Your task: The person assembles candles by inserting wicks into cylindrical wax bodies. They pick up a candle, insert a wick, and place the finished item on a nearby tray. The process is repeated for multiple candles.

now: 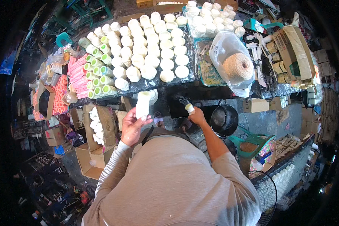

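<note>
My left hand (pixel 133 126) is closed on a white, lumpy piece that looks like a wax candle (pixel 143 104), held upright just off the front edge of the table. A wider, paler part shows behind its top. My right hand (pixel 197 116) grips the cream handle of a dark metal tool (pixel 188 107); the tool's tip is thin and hard to make out against the dark background. On the table beyond stand rows of white wax candles (pixel 140 51), with green-and-white cups (pixel 98 71) to their left.
A cone of cream string (pixel 238 67) sits in a clear plastic bag on the table's right. Below my right hand stands a black pot (pixel 224 119), near a green plastic chair (pixel 252 142). Cardboard boxes (pixel 87 162) stand at lower left, a fan (pixel 265 192) at lower right.
</note>
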Tool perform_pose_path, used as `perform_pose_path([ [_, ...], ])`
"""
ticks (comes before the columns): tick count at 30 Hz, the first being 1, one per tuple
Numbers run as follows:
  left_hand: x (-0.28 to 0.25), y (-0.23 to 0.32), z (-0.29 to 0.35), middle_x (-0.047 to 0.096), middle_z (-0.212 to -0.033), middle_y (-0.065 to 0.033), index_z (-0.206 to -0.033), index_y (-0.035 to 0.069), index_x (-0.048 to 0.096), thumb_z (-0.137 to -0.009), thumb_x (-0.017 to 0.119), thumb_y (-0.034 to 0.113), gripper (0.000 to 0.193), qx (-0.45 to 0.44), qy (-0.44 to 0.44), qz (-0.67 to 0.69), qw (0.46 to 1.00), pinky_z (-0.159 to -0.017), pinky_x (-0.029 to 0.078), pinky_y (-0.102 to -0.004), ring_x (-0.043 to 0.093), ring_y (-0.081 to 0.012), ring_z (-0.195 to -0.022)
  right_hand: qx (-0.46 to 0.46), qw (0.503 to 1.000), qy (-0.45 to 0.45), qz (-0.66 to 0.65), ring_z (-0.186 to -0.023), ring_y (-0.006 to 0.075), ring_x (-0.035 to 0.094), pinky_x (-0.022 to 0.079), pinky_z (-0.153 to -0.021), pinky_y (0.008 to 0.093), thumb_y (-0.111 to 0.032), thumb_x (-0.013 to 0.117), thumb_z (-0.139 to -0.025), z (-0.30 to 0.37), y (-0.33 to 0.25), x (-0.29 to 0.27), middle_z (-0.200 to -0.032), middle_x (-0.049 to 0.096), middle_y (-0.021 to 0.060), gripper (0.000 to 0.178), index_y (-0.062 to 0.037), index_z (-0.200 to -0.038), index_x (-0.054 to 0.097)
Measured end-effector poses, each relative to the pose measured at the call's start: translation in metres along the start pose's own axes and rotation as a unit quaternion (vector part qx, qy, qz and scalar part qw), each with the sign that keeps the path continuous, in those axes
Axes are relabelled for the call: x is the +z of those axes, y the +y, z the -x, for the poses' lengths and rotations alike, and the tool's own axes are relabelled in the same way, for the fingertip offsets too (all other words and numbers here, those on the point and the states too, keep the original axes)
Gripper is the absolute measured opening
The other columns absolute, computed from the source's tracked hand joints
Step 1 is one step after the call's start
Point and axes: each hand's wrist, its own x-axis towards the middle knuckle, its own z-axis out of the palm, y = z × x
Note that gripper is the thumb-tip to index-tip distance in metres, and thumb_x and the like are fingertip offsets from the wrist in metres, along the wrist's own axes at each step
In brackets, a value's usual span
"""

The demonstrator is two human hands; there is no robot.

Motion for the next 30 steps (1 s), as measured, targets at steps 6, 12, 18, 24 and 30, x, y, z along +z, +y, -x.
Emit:
perform_pose_path([
  [6,0.0,0.003,-0.037,0.069,-0.118,-0.0108,-0.137,0.001,0.057,-0.1,0.065,0.001,0.039,-0.034,-0.08,0.045,0.995,-0.09,0.064,-0.0448,0.071,-0.0247,-0.105,0.011,0.88,-0.071,-0.469,-0.08,0.0175,0.07,0.061,-0.068,0.0341,0.004,0.079,-0.079,0.091,-0.12,-0.048,-0.103,0.07,0.0105,0.037,-0.001,-0.112,0.064],
  [12,0.003,0.009,-0.064,0.069,-0.117,-0.012,-0.132,0.003,0.06,-0.1,0.066,0.004,0.033,-0.09,-0.153,0.1,0.979,-0.093,0.06,-0.0469,0.071,-0.0267,-0.105,0.019,0.855,-0.04,-0.517,-0.08,0.0167,0.069,0.059,-0.068,0.0325,-0.005,0.079,-0.087,0.12,-0.202,-0.067,-0.105,0.068,0.0107,0.051,-0.0029,-0.131,0.053],
  [18,0.027,0.014,-0.081,0.069,-0.123,-0.0111,-0.132,0.005,0.061,-0.1,0.068,0.009,0.034,-0.15,-0.213,0.069,0.963,-0.092,0.057,-0.0418,0.068,-0.0236,-0.108,-0.039,0.8,0.031,-0.598,-0.085,0.0192,0.069,0.059,-0.071,0.0343,-0.003,0.077,-0.089,0.133,-0.206,-0.074,-0.109,0.067,0.0098,0.054,-0.0046,-0.136,0.051],
  [24,0.059,0.016,-0.094,0.07,-0.119,-0.0108,-0.133,0.003,0.06,-0.094,0.073,0.007,0.041,-0.138,-0.254,0.04,0.957,-0.089,0.056,-0.0377,0.068,-0.0209,-0.103,-0.082,0.8,0.164,-0.571,-0.086,0.0178,0.071,0.061,-0.067,0.0318,0.005,0.074,-0.088,0.136,-0.168,-0.143,-0.113,0.068,0.0079,0.047,-0.0065,-0.131,0.057],
  [30,0.115,0.01,-0.136,0.07,-0.109,-0.0093,-0.13,-0.002,0.06,-0.089,0.076,0.006,0.045,-0.09,-0.261,-0.013,0.961,-0.086,0.055,-0.0361,0.068,-0.0189,-0.095,-0.073,0.83,0.313,-0.456,-0.087,0.013,0.068,0.059,-0.069,0.0282,0.0,0.075,-0.091,0.12,-0.09,-0.28,-0.106,0.068,0.0045,0.036,-0.0043,-0.123,0.061],
])
